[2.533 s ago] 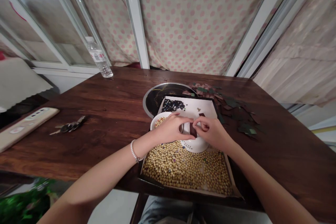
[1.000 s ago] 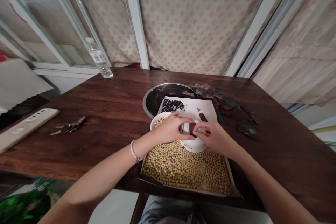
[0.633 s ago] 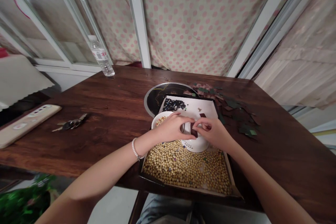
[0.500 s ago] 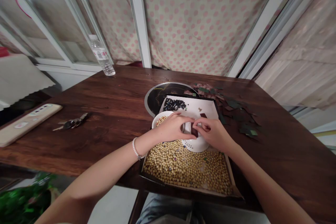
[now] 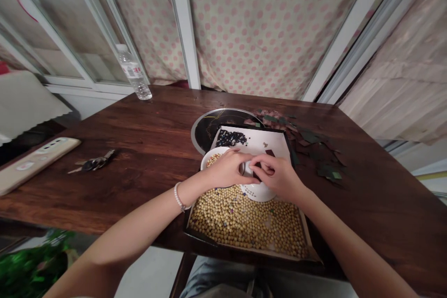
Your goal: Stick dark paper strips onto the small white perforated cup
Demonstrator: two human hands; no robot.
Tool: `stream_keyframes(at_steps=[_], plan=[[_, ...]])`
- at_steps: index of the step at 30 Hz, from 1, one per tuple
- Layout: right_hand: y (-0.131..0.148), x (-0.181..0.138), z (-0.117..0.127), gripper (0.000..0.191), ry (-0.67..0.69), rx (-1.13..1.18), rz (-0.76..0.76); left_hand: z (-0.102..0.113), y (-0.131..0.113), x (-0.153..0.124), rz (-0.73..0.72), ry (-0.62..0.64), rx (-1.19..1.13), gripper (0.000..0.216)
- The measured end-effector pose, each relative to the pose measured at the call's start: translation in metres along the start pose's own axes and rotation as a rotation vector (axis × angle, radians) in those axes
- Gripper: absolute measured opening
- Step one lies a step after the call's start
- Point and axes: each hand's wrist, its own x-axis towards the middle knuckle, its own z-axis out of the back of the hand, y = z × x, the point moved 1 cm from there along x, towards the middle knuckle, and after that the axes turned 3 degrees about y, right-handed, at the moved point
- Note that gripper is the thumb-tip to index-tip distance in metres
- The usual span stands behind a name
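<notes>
My left hand (image 5: 230,167), with a pearl bracelet (image 5: 179,197) at its wrist, curves over the white dishes with its thumb and fingertips around a small, flat dark brown piece (image 5: 258,173). Pinched fingers of my right hand (image 5: 277,174) meet the same piece from the other side and cover much of it. Below the hands is a white dish (image 5: 258,193) with small slots. A white bowl (image 5: 206,160) holding small mixed beads is partly behind my left hand. Both stand in a shallow box (image 5: 279,139) with many yellowish round beads (image 5: 244,223) in its near part.
Black beads (image 5: 230,138) and another dark brown piece (image 5: 270,152) lie in the box's far part. Behind it is a round dark tray (image 5: 202,132). Dark green and reddish scraps (image 5: 310,142) spread rightward. Keys (image 5: 94,163), a phone (image 5: 38,163) and a water bottle (image 5: 134,74) stand left.
My right fingers have shifted slightly left and now cover more of the dark brown piece. My left hand stays nearly in place. The whole view has shifted a little.
</notes>
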Motion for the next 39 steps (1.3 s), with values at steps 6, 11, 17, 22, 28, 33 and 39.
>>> stream_keyframes(at_steps=[6, 11, 17, 22, 28, 33, 39], plan=[[0.0, 0.007, -0.004, 0.018, 0.029, -0.079, 0.113, 0.002, 0.002, 0.001, -0.014, 0.024, -0.023, 0.021], [0.0, -0.019, 0.018, 0.017, 0.09, -0.021, 0.094, 0.002, 0.001, -0.002, 0.019, -0.025, -0.01, 0.047], [0.018, -0.031, 0.011, 0.02, 0.402, -0.275, 0.237, 0.001, 0.003, -0.002, 0.017, -0.016, 0.024, 0.049], [0.023, -0.03, -0.001, 0.017, 0.475, -0.512, 0.239, 0.0, 0.002, -0.002, 0.009, -0.008, 0.051, 0.049], [0.021, -0.032, 0.001, 0.015, 0.493, -0.528, 0.222, -0.001, 0.002, -0.002, 0.025, -0.029, 0.078, 0.052], [0.022, -0.034, 0.001, 0.019, 0.514, -0.534, 0.228, -0.003, 0.004, -0.002, 0.022, -0.036, 0.077, 0.052], [0.022, -0.036, -0.005, 0.017, 0.466, -0.53, 0.235, -0.003, 0.004, -0.003, 0.021, -0.041, 0.071, 0.051]])
